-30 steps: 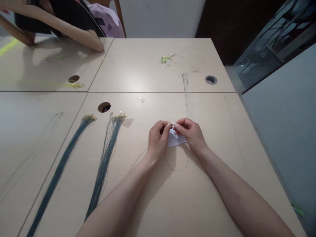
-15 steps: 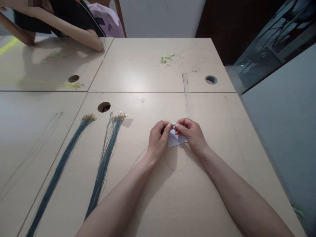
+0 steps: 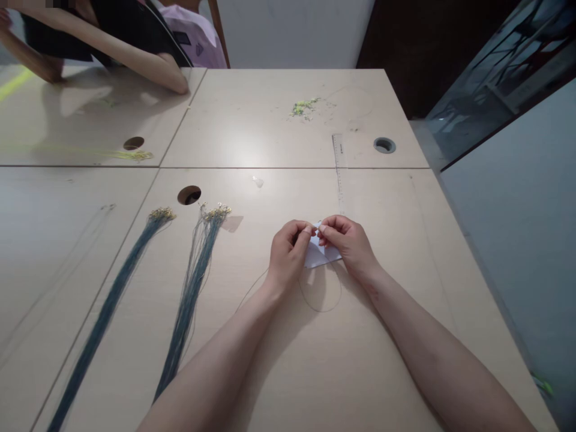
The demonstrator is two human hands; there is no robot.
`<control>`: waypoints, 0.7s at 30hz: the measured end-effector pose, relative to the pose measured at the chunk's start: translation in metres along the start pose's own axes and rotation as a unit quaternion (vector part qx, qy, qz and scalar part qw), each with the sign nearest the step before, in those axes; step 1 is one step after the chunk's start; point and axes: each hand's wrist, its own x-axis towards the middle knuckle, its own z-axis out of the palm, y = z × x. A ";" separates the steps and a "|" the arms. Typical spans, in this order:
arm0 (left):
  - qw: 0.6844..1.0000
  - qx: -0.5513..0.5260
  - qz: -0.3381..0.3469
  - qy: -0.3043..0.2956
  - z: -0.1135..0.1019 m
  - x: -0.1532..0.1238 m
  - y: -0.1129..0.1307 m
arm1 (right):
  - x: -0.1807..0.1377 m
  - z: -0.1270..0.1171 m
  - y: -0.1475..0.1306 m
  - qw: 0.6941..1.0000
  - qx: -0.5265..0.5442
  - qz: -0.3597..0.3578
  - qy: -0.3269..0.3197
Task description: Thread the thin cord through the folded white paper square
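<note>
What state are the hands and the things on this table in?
Left hand: pinching; anything held is too small to tell.
Right hand: pinching likewise, beside the left.
White sheet: partly covered by the hands.
Thin cord: curved in a loop.
Left blue bundle: stretched out, gold ends gathered.
Right blue bundle: same, some strands straying.
Ruler: lying flat.
Green scraps: loosely heaped.

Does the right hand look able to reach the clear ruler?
Probably yes: the ruler lies just beyond the right hand, nothing visibly blocking the way, though that hand seems busy pinching.
</note>
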 end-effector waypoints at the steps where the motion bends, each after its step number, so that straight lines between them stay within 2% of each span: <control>1: 1.000 -0.001 -0.003 0.000 0.000 0.000 0.000 | 0.000 0.000 0.000 1.000 0.001 -0.001 -0.001; 21: 1.000 0.020 -0.015 0.013 -0.003 -0.001 0.000 | 0.001 -0.001 0.000 1.000 -0.009 -0.005 -0.008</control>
